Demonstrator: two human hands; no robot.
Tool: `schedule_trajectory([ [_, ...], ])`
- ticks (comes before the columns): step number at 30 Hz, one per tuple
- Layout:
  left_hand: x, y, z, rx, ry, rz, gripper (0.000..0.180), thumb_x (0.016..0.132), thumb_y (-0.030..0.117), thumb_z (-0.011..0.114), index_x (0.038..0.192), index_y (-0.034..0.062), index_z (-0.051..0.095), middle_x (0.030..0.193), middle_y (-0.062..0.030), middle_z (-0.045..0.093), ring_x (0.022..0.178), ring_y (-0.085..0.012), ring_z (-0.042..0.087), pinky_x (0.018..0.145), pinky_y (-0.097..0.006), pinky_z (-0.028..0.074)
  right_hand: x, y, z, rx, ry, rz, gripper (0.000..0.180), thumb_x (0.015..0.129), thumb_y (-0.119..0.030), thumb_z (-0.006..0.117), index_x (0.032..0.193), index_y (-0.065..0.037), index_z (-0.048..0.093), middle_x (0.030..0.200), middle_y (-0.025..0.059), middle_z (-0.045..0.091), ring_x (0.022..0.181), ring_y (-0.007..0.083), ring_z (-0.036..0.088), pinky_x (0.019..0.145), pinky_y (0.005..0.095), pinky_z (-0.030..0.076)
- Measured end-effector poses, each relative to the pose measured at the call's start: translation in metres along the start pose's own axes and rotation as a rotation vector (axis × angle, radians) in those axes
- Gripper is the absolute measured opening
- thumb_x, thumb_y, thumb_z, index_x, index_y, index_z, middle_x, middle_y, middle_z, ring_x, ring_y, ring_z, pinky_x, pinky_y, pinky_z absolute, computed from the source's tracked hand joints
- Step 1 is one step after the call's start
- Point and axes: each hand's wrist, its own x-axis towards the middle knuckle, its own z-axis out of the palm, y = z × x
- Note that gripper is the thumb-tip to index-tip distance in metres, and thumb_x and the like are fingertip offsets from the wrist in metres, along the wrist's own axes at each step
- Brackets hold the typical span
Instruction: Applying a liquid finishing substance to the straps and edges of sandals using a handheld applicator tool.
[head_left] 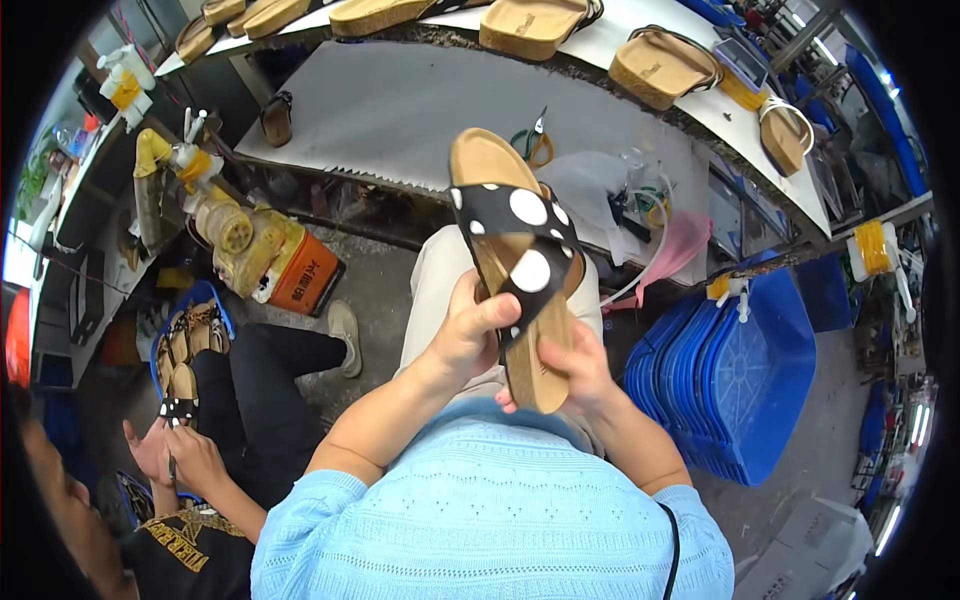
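A cork-soled sandal (488, 158) is held up over my lap, toe end pointing away. Its crossed straps are black with big white dots. My left hand (468, 328) grips its left side near the straps, thumb on top. At the heel end, my right hand (578, 368) has its thumb on the footbed and its fingers underneath. A dark edge shows behind the straps on the right; I cannot tell whether it belongs to a second sandal. Beyond the toe, scissors (540, 150) lie on the grey lower shelf (390, 110).
More cork sandals (665, 68) line the white upper bench. Stacked blue baskets (745, 370) stand at my right, near a pink plastic bag (680, 245). An orange can (303, 270) sits front left. At left, a co-worker's hands (185, 455) hold a dotted sandal above a sandal-filled basket.
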Motion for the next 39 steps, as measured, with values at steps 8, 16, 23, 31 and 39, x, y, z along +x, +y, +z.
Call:
schedule_trajectory([
  [8,0.019,0.006,-0.032,0.023,-0.207,0.013,0.109,0.064,0.059,0.082,0.141,-0.0029,0.036,0.135,-0.017,0.052,0.128,-0.0269,0.049,0.106,-0.041,0.042,-0.015,0.018,-0.042,0.024,0.014,0.011,0.049,0.095,-0.01,0.057,0.136,-0.001,0.031,0.112,0.0246,0.056,0.087,0.0471,0.066,0.071,0.0619,0.059],
  [16,0.037,0.008,-0.026,0.257,-0.133,0.065,0.121,0.057,0.034,0.085,0.151,-0.0018,0.016,0.125,-0.0212,0.055,0.115,-0.0288,0.059,0.101,-0.042,0.046,-0.026,0.027,-0.065,-0.003,0.023,0.098,0.046,0.093,-0.007,0.059,0.131,0.002,0.037,0.11,0.0254,0.057,0.088,0.0443,0.067,0.07,0.0625,0.059],
  [23,0.052,-0.004,-0.045,0.214,0.007,-0.086,0.095,0.07,0.023,0.071,0.148,-0.002,0.022,0.123,-0.0207,0.056,0.116,-0.0307,0.058,0.1,-0.045,0.047,-0.023,0.024,-0.063,0.143,0.088,0.159,0.046,0.096,-0.011,0.053,0.135,-0.001,0.03,0.105,0.0255,0.057,0.078,0.0476,0.067,0.062,0.0584,0.061],
  [31,0.033,-0.055,-0.048,0.129,-0.07,-0.15,0.11,0.075,0.085,0.042,0.146,0.0023,0.031,0.139,-0.0166,0.047,0.131,-0.033,0.046,0.109,-0.046,0.038,-0.002,0.009,-0.048,0.216,0.217,0.035,0.038,0.099,-0.023,0.048,0.128,0.0,0.04,0.094,0.0243,0.062,0.068,0.0424,0.068,0.053,0.0498,0.06],
  [39,0.024,-0.036,-0.038,-0.427,0.037,-0.35,0.066,0.097,0.052,0.043,0.133,-0.0024,0.047,0.119,-0.0242,0.058,0.111,-0.037,0.06,0.098,-0.049,0.047,0.005,0.002,-0.037,-0.068,0.225,0.005,0.048,0.103,-0.038,0.038,0.117,0.006,0.052,0.089,0.0235,0.065,0.072,0.038,0.069,0.058,0.0481,0.06],
])
